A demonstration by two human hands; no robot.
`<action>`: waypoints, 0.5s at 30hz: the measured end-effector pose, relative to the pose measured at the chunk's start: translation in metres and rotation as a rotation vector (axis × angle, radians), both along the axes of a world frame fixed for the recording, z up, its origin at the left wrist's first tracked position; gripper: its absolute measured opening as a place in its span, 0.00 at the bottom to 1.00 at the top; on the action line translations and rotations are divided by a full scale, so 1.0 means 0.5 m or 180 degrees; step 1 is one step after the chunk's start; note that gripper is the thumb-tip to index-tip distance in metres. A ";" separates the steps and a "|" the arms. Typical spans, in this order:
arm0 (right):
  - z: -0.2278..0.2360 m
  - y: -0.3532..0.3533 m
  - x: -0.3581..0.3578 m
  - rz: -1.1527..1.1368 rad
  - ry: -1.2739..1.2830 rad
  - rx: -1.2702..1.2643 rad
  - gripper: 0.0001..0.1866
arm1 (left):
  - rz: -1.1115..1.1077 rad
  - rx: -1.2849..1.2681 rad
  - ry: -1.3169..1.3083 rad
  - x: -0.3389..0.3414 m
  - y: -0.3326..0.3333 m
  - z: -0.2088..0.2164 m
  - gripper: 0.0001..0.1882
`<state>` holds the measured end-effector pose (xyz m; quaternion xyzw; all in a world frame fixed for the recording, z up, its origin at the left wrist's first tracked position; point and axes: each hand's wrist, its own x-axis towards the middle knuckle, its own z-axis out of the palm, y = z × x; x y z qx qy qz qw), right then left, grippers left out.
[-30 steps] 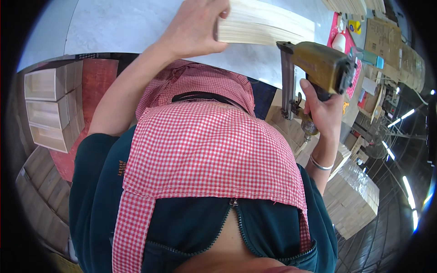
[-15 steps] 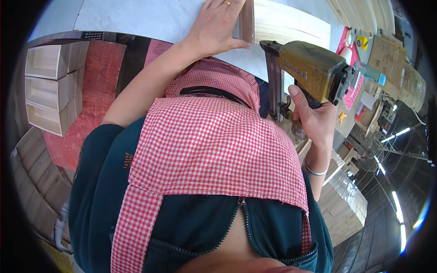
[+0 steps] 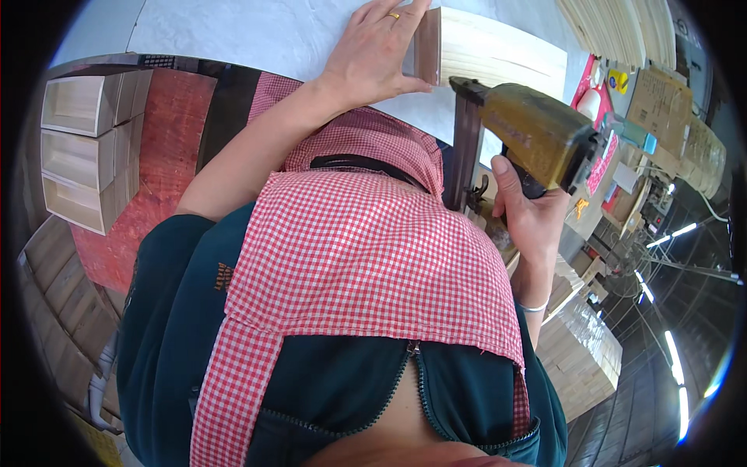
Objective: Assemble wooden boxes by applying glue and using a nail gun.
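Ideally, hold the nail gun (image 3: 537, 128) at two o'clock, gripped in the right hand (image 3: 533, 210), square to the wooden piece (image 3: 506, 58) at one o'clock on the bench (image 3: 241, 39), keeping the left hand (image 3: 377, 56) (fingertips cropped, grip unclear) clear of its nose (image 3: 465, 87).

You had one nail gun (image 3: 533, 128) in your right hand (image 3: 535, 218), one ring (image 3: 394, 15) on your left hand (image 3: 373, 56) and one wooden workpiece (image 3: 502, 48) just right of it. Three wooden boxes (image 3: 76, 158) showed open sides left of your left hand; one orange object (image 3: 581, 207) lay right of your right hand.
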<state>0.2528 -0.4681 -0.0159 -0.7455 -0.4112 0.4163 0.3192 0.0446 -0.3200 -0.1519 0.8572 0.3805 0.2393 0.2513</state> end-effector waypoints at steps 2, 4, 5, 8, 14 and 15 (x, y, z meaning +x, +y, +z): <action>0.010 0.011 0.000 -0.0005 0.0003 0.0215 0.15 | -0.0008 0.0039 0.0025 0.004 -0.003 0.003 0.62; 0.013 0.021 -0.001 -0.0007 0.0005 0.0326 0.15 | -0.0011 0.0062 0.0038 0.006 -0.004 0.002 0.62; 0.012 0.029 -0.002 0.0059 -0.0085 0.0322 0.15 | -0.0026 0.0111 0.0063 0.006 -0.006 0.000 0.62; 0.007 0.048 -0.002 0.0249 -0.0353 0.0305 0.15 | -0.0079 0.0251 0.0142 0.010 -0.009 -0.005 0.60; 0.009 0.051 0.005 0.0324 -0.0323 0.0414 0.14 | -0.0154 0.0286 0.0282 0.018 -0.009 0.009 0.58; 0.010 0.051 0.006 0.0347 -0.0344 0.0392 0.14 | -0.0152 0.0294 0.0291 0.019 -0.010 0.009 0.58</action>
